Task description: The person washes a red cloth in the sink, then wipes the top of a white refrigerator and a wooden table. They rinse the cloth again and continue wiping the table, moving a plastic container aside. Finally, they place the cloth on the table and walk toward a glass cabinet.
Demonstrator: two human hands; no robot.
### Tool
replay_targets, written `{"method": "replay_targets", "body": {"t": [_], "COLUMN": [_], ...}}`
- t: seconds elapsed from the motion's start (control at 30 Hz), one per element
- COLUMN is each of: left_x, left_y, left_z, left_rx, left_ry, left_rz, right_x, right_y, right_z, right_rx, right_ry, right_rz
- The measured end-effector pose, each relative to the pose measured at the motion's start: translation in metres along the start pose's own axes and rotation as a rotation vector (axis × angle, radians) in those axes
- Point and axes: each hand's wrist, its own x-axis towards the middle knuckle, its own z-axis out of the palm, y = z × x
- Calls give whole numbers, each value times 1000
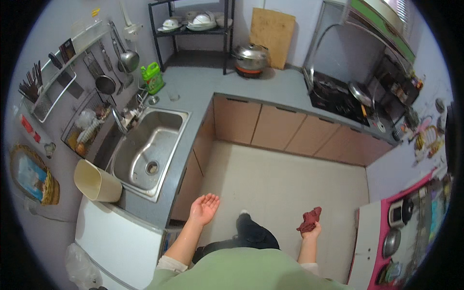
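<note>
My left hand is held palm up with its fingers apart and nothing in it, just right of the counter's near end. My right hand is closed around a crumpled dark red cloth, which bulges out above the fingers over the floor. To the left, a stainless steel sink is set into the grey counter, with a metal faucet at its wall side. The sink's basin holds no dishes.
A beige plastic bin stands beside the sink, near a white appliance top. Along the far counter are a green jug, a steamer pot, a wooden board and a gas stove. Pink-edged shelving stands at right.
</note>
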Motion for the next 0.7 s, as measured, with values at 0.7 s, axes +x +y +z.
{"method": "replay_targets", "body": {"t": [0.7], "left_x": [46], "left_y": [198], "left_z": [10], "left_rx": [-478], "left_ry": [172], "left_rz": [738], "right_x": [-34], "right_y": [447], "right_z": [520], "right_rx": [-838], "right_ry": [-1137], "right_rz": [799]}}
